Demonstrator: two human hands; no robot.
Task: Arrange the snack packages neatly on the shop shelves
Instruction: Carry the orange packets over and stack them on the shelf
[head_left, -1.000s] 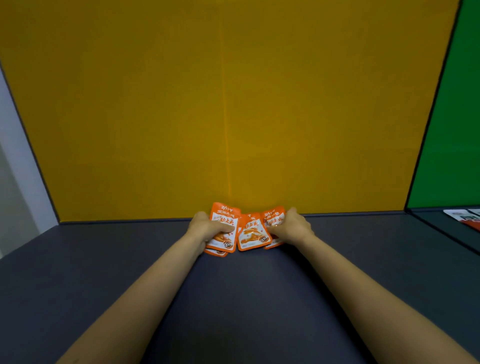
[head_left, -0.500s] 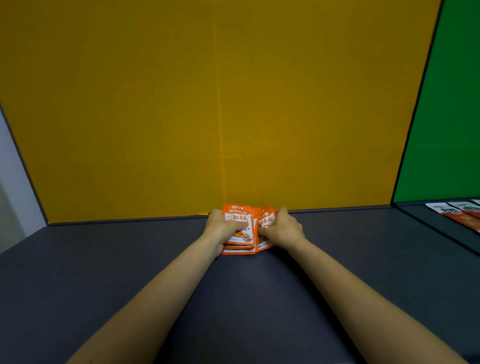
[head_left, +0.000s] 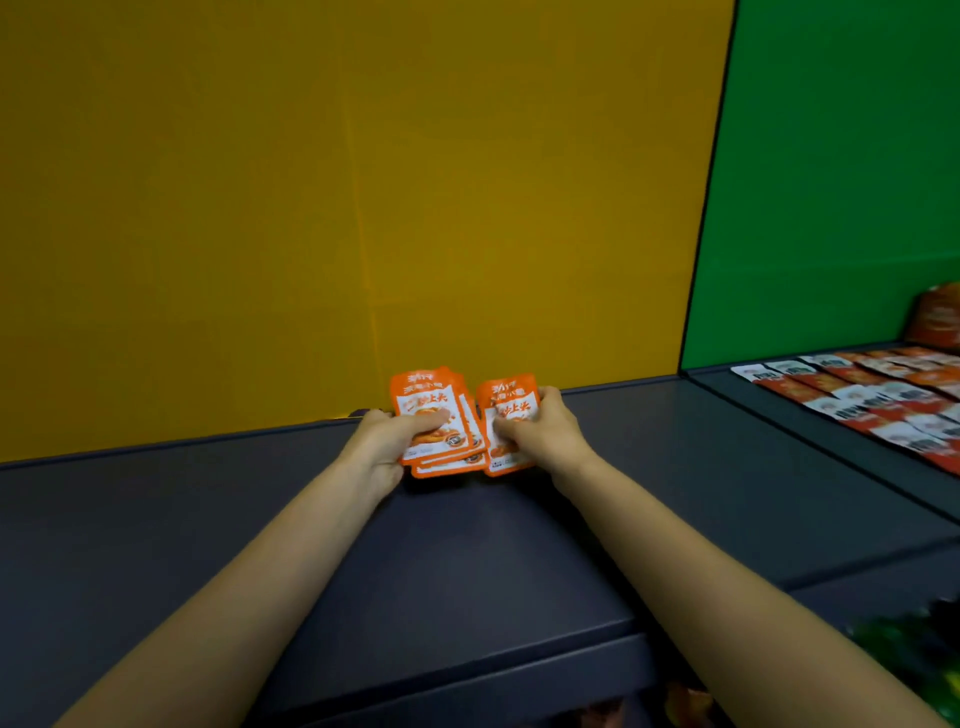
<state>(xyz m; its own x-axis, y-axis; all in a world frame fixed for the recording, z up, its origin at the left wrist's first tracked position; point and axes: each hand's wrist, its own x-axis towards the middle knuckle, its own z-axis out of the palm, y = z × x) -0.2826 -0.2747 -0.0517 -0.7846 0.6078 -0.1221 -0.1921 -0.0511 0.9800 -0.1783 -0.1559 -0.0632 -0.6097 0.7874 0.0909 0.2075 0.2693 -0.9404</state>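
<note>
Both my hands are at the back of a dark grey shelf (head_left: 467, 561), close to the yellow back panel. My left hand (head_left: 384, 441) grips a small stack of orange-and-white snack packages (head_left: 434, 410), thumb on the top one. The stack is fanned a little, with lower packages showing at its bottom edge. My right hand (head_left: 540, 431) holds a single orange snack package (head_left: 506, 400) just right of the stack, thumb across its face. A narrow gap separates the single package from the stack.
The neighbouring shelf bay with the green back panel holds rows of red-and-white snack packages (head_left: 878, 395) lying flat, and an orange bag (head_left: 937, 317) at its far right. A dark divider line separates the two bays. Green and dark items (head_left: 919, 654) show below at the bottom right.
The packages were bunched together between both hands. Now my right hand has drawn one package away to the right of the stack held by my left hand. The view has shifted right.
</note>
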